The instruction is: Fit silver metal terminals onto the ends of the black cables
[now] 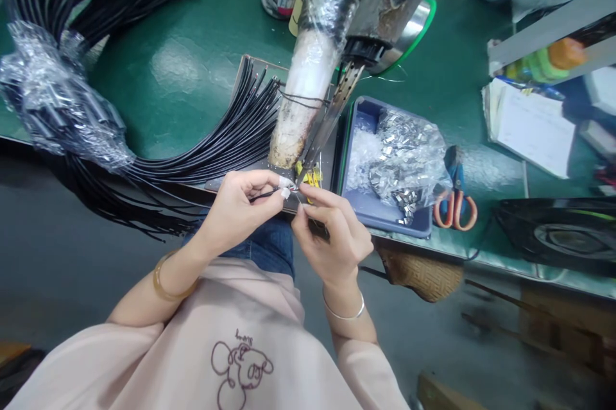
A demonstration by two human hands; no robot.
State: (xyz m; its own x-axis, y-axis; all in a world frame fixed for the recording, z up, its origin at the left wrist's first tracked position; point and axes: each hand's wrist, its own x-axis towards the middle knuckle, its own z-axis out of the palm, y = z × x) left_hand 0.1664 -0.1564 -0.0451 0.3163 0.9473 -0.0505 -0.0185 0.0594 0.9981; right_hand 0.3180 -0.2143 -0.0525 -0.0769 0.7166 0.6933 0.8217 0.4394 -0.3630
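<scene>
Even, cool, moderately bright light seems to fall from above; its source is out of view. It leaves a cloudy sheen at ten o'clock on the green table (192,111) and sharp glints on the plastic bag (414,147) at three. The floor (120,262) at eight is dim. Fine detail is soft at the fingertips (283,193); the outer edges look stretched and smeared.

The duct (305,86) and soldering iron (332,118) block the way forward; bare worktop (192,89) lies open beyond the fanned cables (231,137).
</scene>
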